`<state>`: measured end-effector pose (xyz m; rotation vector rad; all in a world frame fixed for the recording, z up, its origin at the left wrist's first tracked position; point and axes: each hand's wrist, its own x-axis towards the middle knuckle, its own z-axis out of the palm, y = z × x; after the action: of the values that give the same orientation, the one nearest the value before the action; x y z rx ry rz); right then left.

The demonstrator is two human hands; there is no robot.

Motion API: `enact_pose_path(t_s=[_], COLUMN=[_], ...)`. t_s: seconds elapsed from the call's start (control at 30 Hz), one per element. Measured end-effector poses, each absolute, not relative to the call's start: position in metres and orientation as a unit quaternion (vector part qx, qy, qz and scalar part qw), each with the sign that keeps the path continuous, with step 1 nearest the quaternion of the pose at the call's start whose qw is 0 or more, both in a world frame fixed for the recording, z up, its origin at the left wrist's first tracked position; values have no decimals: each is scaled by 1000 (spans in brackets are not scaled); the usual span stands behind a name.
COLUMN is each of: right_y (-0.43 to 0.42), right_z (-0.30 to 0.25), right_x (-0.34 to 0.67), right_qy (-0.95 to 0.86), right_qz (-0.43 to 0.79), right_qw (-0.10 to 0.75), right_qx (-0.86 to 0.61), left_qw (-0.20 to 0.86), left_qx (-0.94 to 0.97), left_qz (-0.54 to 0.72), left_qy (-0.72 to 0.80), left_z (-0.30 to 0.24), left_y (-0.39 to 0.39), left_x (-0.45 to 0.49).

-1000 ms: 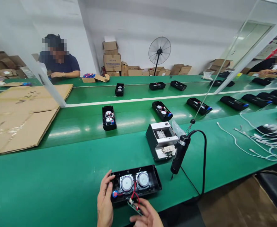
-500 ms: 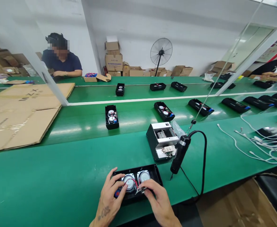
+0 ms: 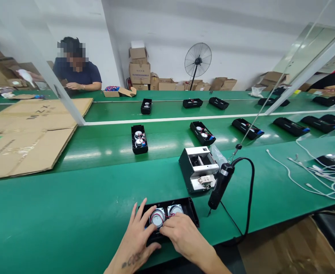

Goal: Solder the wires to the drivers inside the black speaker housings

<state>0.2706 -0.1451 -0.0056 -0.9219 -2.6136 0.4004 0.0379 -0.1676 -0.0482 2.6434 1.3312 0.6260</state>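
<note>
A black speaker housing (image 3: pixel 189 210) lies open at the near edge of the green table, with two round silver speaker drivers (image 3: pixel 157 218) and red wires inside. My left hand (image 3: pixel 140 232) rests on its left end, fingers spread, thumb at the front edge. My right hand (image 3: pixel 181 233) lies over the front middle of the housing, fingers pressed down into it by the drivers; what is under them is hidden. A black electric screwdriver (image 3: pixel 220 185) hangs on a cable just right of the housing.
A grey screw feeder box (image 3: pixel 198 168) stands behind the housing. Several more open housings (image 3: pixel 139 139) ride the green conveyor belt. Flattened cardboard (image 3: pixel 27 131) lies at left, white cables (image 3: pixel 321 171) at right. A person in a dark shirt (image 3: pixel 77 72) sits across the line.
My right hand has brought the small circuit board up from the front edge and pushed down into the housing. My left hand has slid further over the left end.
</note>
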Motion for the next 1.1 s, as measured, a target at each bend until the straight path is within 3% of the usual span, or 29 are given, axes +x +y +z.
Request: enact_pose_path(t_s=[0.37,0.6,0.77,0.97,1.1], right_y=[-146,-155,-131,-83,-50], right_z=[-7,-13,4,41,52], right_x=[278,268,266,261,253], right_qy=[-883,-898,-889,-870,-874], right_qz=[267,195,236,276,290], right_qw=[134,116,43,1,-27], right_qx=[-361,-378,-389,-408,-390], left_qw=[32,15,112,365,420], left_qx=[887,901,890,800,768], left_qz=[210,179,169,96,79], left_qy=[410,394,407,467,477], left_z=[-49,-52,-46,0,16], left_y=[-167,-162,-142,-89,-55], left_x=[43,41,37,34,32])
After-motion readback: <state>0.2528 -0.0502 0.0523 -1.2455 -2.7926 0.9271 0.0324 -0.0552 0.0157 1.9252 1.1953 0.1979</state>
